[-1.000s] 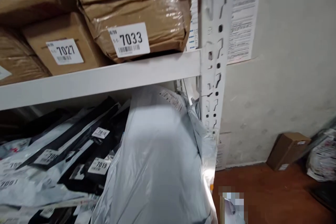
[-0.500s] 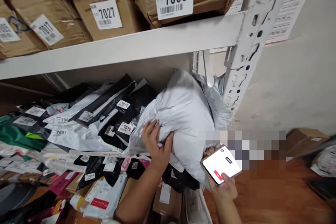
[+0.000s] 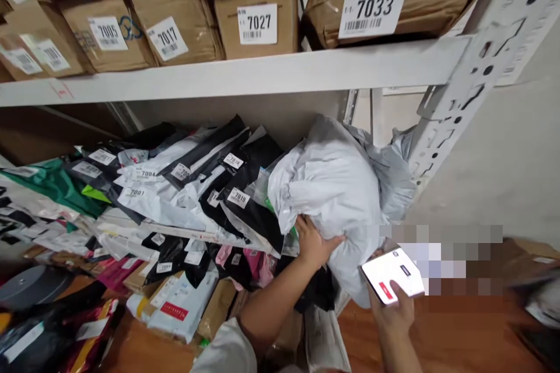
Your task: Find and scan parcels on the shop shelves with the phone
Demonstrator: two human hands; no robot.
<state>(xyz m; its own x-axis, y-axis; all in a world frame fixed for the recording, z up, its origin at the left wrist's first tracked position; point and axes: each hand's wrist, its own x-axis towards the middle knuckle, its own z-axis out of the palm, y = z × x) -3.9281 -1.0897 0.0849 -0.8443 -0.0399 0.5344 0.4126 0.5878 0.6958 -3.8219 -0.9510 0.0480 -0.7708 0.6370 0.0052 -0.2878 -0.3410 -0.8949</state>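
Note:
My left hand [image 3: 315, 247] grips the lower front edge of a large, puffy white mailing bag [image 3: 336, 175], its fingertips tucked behind the plastic and its thumb lying across the front. The bag bulges out at the right end of the middle shelf. In my right hand [image 3: 400, 312] a smartphone [image 3: 380, 271] lies face up, its white screen lit with a red button and a dark box. My thumb rests on the screen, close to the bag's right side. Left of the bag lies a black mailing bag [image 3: 260, 221] labelled 7019.
Cardboard boxes [image 3: 258, 3] with number labels line the upper shelf beam [image 3: 271, 73]. Labelled mailing bags [image 3: 170, 204] fill the middle shelf. A perforated white post [image 3: 459, 99] stands at the right. Parcels [image 3: 184, 303] lie below, and boxes [image 3: 531, 256] sit by the wall.
My left hand has gone from lying spread on the white bag to gripping its lower edge. The bag's left part has been lifted and bunched, baring more of the 7019 bag. The view has shifted left.

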